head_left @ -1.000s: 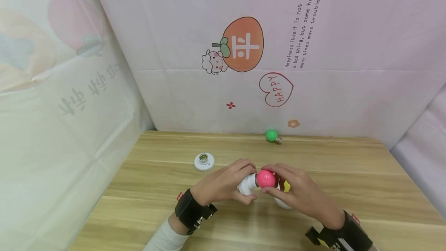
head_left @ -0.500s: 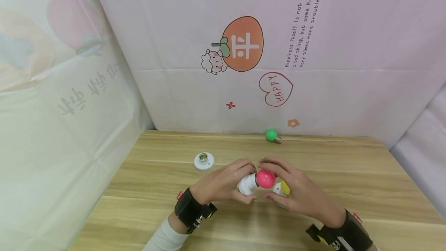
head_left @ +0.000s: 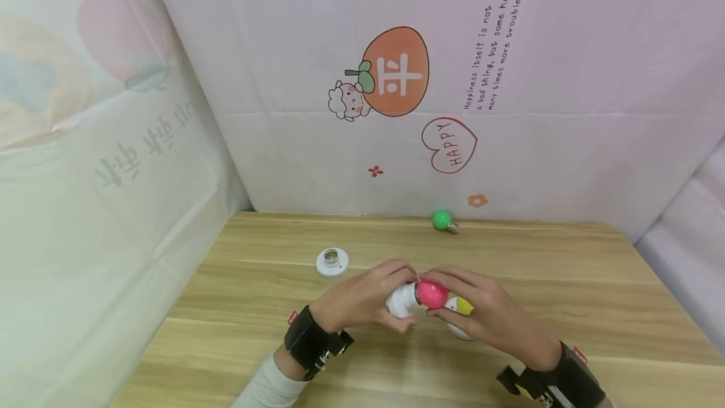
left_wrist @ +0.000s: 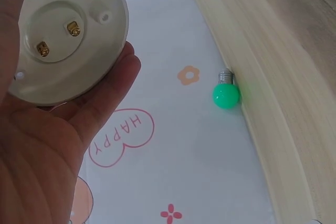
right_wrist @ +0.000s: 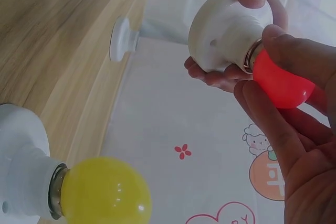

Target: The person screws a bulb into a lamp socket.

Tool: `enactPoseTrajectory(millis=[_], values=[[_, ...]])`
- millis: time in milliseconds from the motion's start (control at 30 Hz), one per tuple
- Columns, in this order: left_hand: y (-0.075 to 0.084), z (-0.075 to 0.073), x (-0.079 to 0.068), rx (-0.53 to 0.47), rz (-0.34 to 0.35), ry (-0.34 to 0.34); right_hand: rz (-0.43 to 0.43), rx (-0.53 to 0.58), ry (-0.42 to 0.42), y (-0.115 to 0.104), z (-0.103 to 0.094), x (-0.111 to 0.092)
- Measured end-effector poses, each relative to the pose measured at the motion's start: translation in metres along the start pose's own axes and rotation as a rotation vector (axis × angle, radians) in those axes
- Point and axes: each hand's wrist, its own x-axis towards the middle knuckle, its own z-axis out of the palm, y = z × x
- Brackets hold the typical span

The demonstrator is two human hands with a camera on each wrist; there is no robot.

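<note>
My left hand [head_left: 370, 294] grips a white round lamp holder [head_left: 401, 301] by its base, its mouth turned to the right. In the left wrist view the underside of that lamp holder [left_wrist: 73, 45] shows two brass terminals. A pink-red light bulb [head_left: 432, 294] sits with its metal cap in the holder's mouth; how deep the thread goes is hidden. Fingers and thumb of my right hand [head_left: 487, 313] pinch the bulb's round glass. Partly behind that hand stands a second lamp holder [right_wrist: 23, 150] bearing a yellow bulb [right_wrist: 107, 192].
A third white lamp holder [head_left: 331, 262] lies on the wooden table [head_left: 255, 307], its socket facing up, left of my hands. At the table's back edge lies a green bulb [head_left: 442, 220] on its side, against the printed white cloth [head_left: 306, 162].
Half a second ago my right fingers were spread off the bulb; now they pinch it again, as one second ago. My left hand with the lamp holder has stayed almost still.
</note>
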Motion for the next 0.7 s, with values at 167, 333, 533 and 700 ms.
enactPoseTrajectory(millis=[167,333,533,700], values=[[-0.0003,0.0,-0.0007,0.032,0.011,-0.01,0.022,0.005,-0.009,-0.0002,0.0008,-0.0015],[0.0001,0.0019,-0.0005,0.04,0.0,-0.011,0.035,0.022,-0.007,-0.0014,0.0017,-0.0019],[0.0004,0.0037,-0.0008,0.039,-0.012,-0.022,0.033,0.025,0.003,-0.0027,0.0022,-0.0003],[0.001,0.0037,-0.0007,0.043,-0.005,-0.03,0.029,0.014,0.008,-0.003,0.0019,0.0007]])
